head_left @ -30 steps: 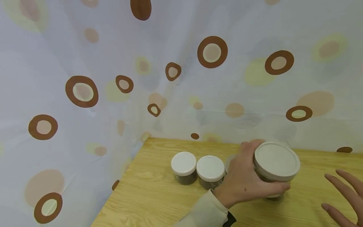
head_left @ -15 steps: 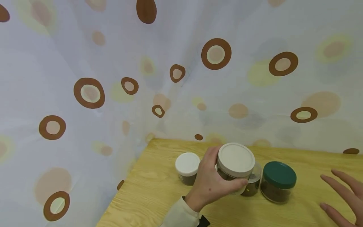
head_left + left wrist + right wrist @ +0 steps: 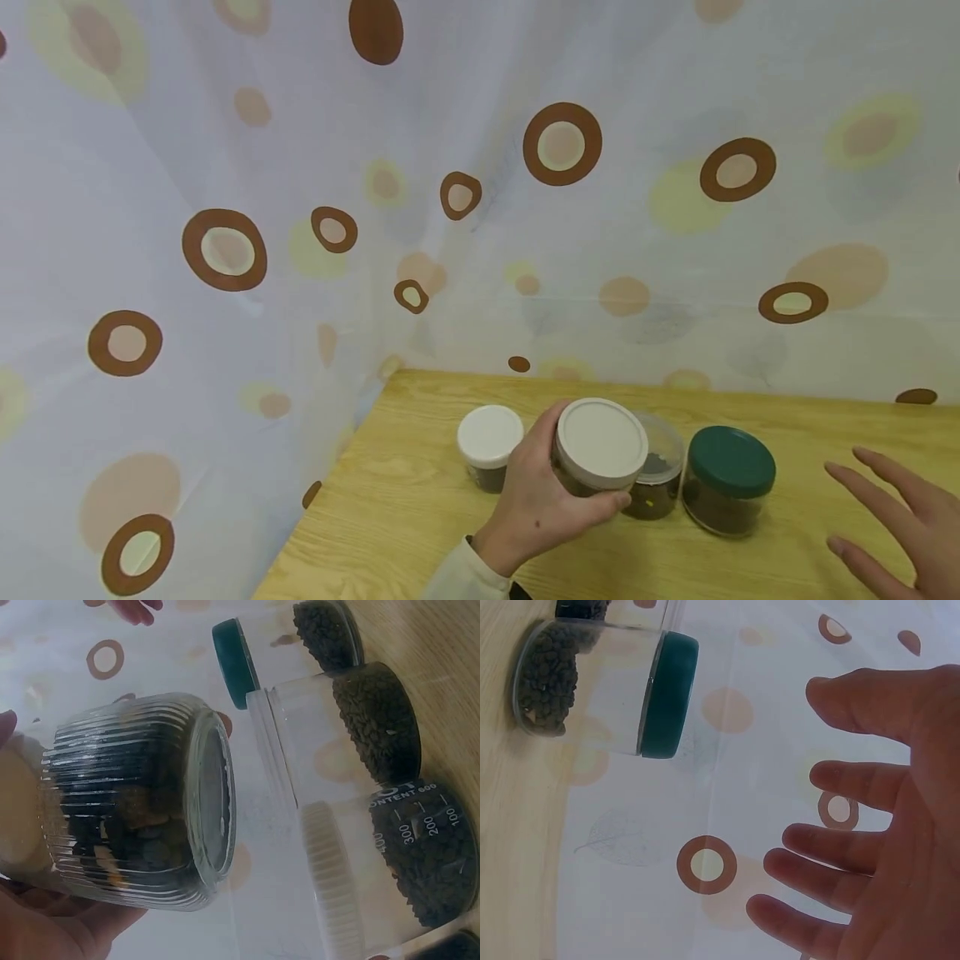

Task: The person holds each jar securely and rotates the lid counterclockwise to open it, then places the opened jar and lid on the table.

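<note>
holds the ribbed jar (image 3: 139, 806) nearly upright above the desk (image 3: 390, 492) in curled left hand (image 3: 538, 508), well leftward of the spread, empty right hand (image 3: 932, 535).

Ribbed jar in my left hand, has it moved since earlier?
Yes, the ribbed glass jar has moved left in the head view, away from the green-lidded jar.

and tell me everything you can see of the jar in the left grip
The ribbed jar looks like clear glass, with a round off-white lid on. Dark pieces show inside, a few orange-tan. The left grip holds it lid up, seemingly slightly tilted, above the wood-grain table, and in the head view partly hides the clear-lidded jar.
</note>
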Action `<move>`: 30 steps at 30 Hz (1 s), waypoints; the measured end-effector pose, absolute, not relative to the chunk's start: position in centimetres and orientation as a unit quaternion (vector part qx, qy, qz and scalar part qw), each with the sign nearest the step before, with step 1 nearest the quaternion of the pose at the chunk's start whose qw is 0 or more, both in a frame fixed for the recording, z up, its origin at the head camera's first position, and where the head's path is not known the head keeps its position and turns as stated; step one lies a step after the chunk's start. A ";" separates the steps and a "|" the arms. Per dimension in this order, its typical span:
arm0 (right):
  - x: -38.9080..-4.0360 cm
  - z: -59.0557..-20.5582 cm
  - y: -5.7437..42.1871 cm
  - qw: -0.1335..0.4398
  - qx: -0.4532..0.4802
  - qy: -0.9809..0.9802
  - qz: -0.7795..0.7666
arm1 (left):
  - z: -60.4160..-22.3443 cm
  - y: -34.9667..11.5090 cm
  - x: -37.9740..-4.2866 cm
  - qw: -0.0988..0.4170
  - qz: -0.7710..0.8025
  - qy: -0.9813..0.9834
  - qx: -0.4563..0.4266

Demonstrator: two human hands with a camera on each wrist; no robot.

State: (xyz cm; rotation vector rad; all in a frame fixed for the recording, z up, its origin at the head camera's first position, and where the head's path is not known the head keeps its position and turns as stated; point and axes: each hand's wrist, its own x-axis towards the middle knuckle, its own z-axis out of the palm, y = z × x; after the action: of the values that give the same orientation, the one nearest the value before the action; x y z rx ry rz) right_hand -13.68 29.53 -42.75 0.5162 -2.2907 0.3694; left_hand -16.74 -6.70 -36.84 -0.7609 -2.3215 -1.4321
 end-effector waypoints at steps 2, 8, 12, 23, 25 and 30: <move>-13.6 -42.8 29.6 0.372 0.204 -0.894 0.146 | -37.0 -6.6 -16.7 0.147 -0.502 -0.814 -0.253; -13.5 -42.6 29.4 0.368 0.225 -0.889 0.153 | -37.1 -6.6 -16.3 0.132 -0.461 -0.849 -0.222; -13.4 -42.3 29.2 0.347 0.227 -0.898 0.147 | -37.4 -6.7 -16.3 0.167 -0.428 -0.853 -0.247; -13.1 -41.5 27.7 0.271 0.239 -0.922 0.143 | -38.9 -6.5 -15.8 0.168 -0.420 -0.842 -0.293; -13.0 -41.4 27.1 0.246 0.223 -0.933 0.142 | -39.1 -6.4 -15.7 0.155 -0.421 -0.845 -0.290; -12.7 -41.3 25.3 0.214 0.219 -0.941 0.147 | -39.4 -5.9 -15.6 0.124 -0.414 -0.853 -0.292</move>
State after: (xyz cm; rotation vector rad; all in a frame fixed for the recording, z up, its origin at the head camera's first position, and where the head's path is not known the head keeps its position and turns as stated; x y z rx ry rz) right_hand -12.68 25.31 -41.27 0.6069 -2.6096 0.4073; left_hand -15.57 -5.89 -39.43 -0.8519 -2.4868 -1.2078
